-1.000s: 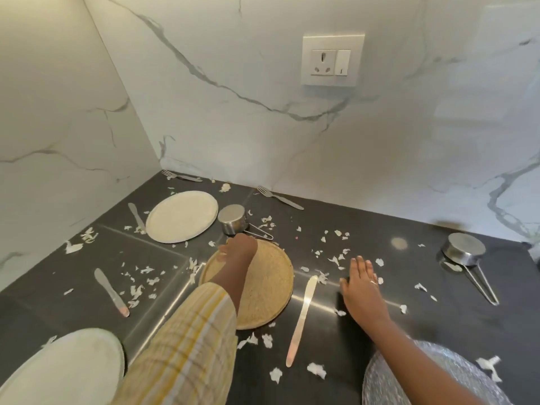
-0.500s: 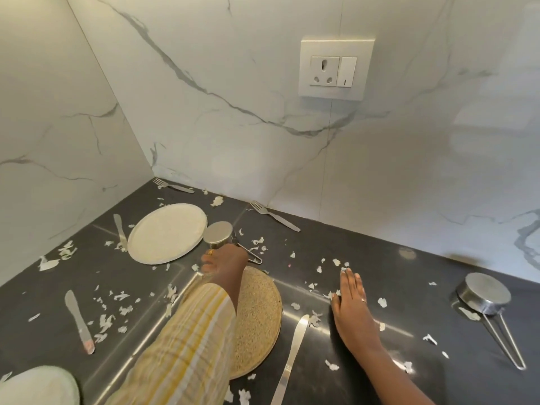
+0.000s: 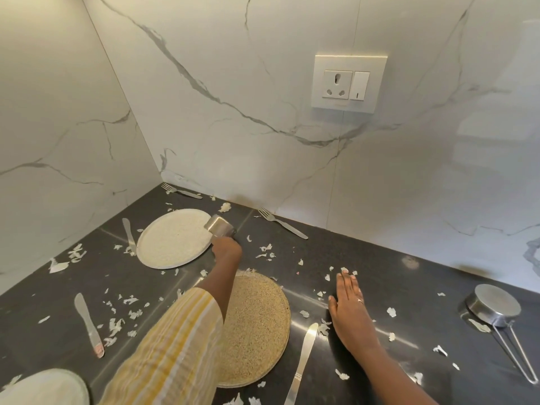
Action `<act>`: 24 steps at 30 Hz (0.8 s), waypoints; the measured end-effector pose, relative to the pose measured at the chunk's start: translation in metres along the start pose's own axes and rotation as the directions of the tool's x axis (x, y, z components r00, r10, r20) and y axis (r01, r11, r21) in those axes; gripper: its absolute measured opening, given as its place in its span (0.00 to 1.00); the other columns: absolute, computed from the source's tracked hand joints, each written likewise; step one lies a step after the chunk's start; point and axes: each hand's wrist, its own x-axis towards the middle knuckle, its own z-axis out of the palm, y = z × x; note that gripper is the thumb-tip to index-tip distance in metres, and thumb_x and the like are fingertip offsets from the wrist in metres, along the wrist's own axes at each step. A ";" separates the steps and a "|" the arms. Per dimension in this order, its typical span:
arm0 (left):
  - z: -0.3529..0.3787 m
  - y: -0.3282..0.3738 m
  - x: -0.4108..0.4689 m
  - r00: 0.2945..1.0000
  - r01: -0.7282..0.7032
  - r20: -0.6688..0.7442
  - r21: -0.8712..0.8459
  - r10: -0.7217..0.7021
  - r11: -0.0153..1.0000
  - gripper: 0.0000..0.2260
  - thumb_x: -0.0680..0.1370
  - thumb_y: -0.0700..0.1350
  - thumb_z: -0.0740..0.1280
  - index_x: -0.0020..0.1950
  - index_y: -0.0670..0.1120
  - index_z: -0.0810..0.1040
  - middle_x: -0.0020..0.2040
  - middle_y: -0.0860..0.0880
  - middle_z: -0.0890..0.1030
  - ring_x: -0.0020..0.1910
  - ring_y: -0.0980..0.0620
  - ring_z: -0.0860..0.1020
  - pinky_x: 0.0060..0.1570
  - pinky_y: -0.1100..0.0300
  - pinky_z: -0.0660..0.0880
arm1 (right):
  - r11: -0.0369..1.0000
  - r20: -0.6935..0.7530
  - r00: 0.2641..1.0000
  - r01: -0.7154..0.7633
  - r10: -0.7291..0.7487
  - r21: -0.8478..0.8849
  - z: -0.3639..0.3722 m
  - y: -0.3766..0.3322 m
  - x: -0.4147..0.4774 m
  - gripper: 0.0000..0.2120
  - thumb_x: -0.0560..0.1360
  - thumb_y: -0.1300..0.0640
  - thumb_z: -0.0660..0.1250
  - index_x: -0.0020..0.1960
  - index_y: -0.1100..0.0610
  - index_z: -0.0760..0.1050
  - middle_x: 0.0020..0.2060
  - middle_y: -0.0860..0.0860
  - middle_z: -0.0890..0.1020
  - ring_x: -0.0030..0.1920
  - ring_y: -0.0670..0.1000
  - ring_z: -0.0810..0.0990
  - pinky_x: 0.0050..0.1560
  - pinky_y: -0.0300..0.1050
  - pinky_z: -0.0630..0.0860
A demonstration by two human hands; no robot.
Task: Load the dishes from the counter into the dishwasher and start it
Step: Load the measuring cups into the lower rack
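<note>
My left hand (image 3: 226,251) grips the handle of a small steel measuring cup (image 3: 219,226), which is lifted and tilted beside a white plate (image 3: 172,238). A tan round plate (image 3: 257,325) lies under my left forearm. My right hand (image 3: 349,305) rests flat on the dark counter (image 3: 394,276), fingers straight. A second steel cup with a wire handle (image 3: 493,305) sits upside down at the right. A butter knife (image 3: 302,363) lies between the tan plate and my right hand.
Two forks (image 3: 282,223) (image 3: 181,190) lie by the back wall. Two more knives (image 3: 87,324) (image 3: 128,235) lie at the left, and another white plate (image 3: 49,387) is at the bottom left. White scraps (image 3: 264,249) litter the counter. A wall socket (image 3: 349,83) is above.
My left hand reached forward over the tan plate, took hold of the small steel cup's handle and raised it off the counter. My right hand stayed flat.
</note>
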 end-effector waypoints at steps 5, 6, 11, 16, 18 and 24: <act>-0.010 -0.001 0.002 0.998 -0.042 0.033 -0.188 0.049 0.981 0.11 0.80 0.37 0.57 0.63 0.39 0.67 0.58 0.38 0.75 0.53 0.41 0.77 0.51 0.47 0.78 | 0.996 -0.021 0.999 -0.027 0.025 -0.089 0.003 -0.007 -0.001 0.25 0.83 0.52 0.44 0.76 0.60 0.42 0.76 0.55 0.47 0.76 0.52 0.44 0.73 0.42 0.41; -0.012 -0.002 -0.002 0.997 -0.052 0.041 -0.252 0.064 0.966 0.08 0.80 0.38 0.56 0.59 0.41 0.68 0.54 0.39 0.77 0.46 0.44 0.79 0.44 0.50 0.79 | 0.991 -0.042 0.998 -0.058 0.053 -0.123 0.002 -0.007 -0.002 0.25 0.82 0.52 0.44 0.76 0.60 0.44 0.76 0.55 0.48 0.76 0.52 0.46 0.74 0.43 0.44; -0.006 -0.008 -0.048 0.961 -0.251 0.056 -0.247 0.272 0.936 0.07 0.82 0.41 0.53 0.53 0.44 0.70 0.44 0.47 0.80 0.30 0.52 0.76 0.31 0.62 0.70 | 0.968 -0.122 0.974 -0.207 0.190 -0.141 -0.009 0.006 -0.015 0.23 0.82 0.54 0.47 0.75 0.61 0.55 0.74 0.56 0.59 0.74 0.52 0.58 0.74 0.44 0.54; 0.028 -0.033 -0.119 0.930 -0.212 0.210 -0.367 0.303 0.906 0.08 0.83 0.45 0.52 0.49 0.47 0.69 0.37 0.47 0.79 0.28 0.52 0.71 0.30 0.59 0.67 | 0.951 -0.217 0.943 -0.281 0.250 -0.126 -0.035 0.030 -0.034 0.03 0.73 0.67 0.66 0.44 0.65 0.79 0.41 0.60 0.83 0.37 0.59 0.83 0.38 0.50 0.77; 0.043 -0.042 -0.147 0.912 -0.196 0.266 -0.386 0.312 0.901 0.07 0.82 0.47 0.54 0.50 0.48 0.69 0.36 0.48 0.78 0.27 0.52 0.70 0.28 0.60 0.66 | 0.932 -0.214 0.930 -0.332 0.298 -0.147 -0.049 0.044 -0.041 0.06 0.72 0.66 0.68 0.37 0.62 0.77 0.32 0.57 0.81 0.30 0.58 0.80 0.33 0.47 0.73; 0.077 -0.064 -0.202 0.831 -0.179 0.437 -0.375 0.344 0.910 0.08 0.81 0.48 0.57 0.53 0.45 0.71 0.35 0.49 0.77 0.28 0.54 0.69 0.29 0.60 0.65 | 0.785 -0.354 0.746 -0.618 0.564 -0.051 -0.077 0.114 -0.057 0.04 0.72 0.67 0.66 0.44 0.68 0.77 0.42 0.65 0.78 0.43 0.64 0.77 0.41 0.53 0.72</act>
